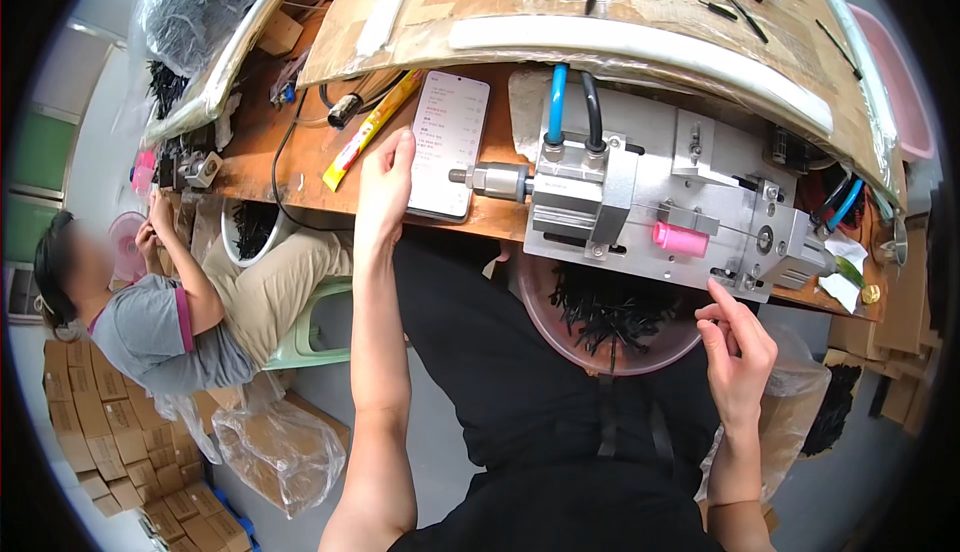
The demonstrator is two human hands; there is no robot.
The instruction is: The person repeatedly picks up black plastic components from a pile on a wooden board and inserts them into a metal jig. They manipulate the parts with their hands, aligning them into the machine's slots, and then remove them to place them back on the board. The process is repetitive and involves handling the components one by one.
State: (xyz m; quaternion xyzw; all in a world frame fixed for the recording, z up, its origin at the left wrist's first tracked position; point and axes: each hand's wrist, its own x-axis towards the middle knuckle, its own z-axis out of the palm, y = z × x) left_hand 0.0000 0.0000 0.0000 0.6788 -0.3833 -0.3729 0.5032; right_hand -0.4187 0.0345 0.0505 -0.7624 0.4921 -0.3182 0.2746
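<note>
While half hidden under machine [640, 202]: bowl [560, 327]; left fingers [400, 147] loose on phone [448, 142], right fingers [722, 317] apart.

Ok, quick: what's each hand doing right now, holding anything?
Left hand: open, empty, fingertips on the white-screened smartphone.
Right hand: empty, fingers loosely curled, fingertips at the grey metal fixture.

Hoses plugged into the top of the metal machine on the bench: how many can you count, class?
2. A blue hose on the left and a black hose right beside it, both entering the metal machine from above. More coloured tubing shows at its far right; some may be hidden.
</note>
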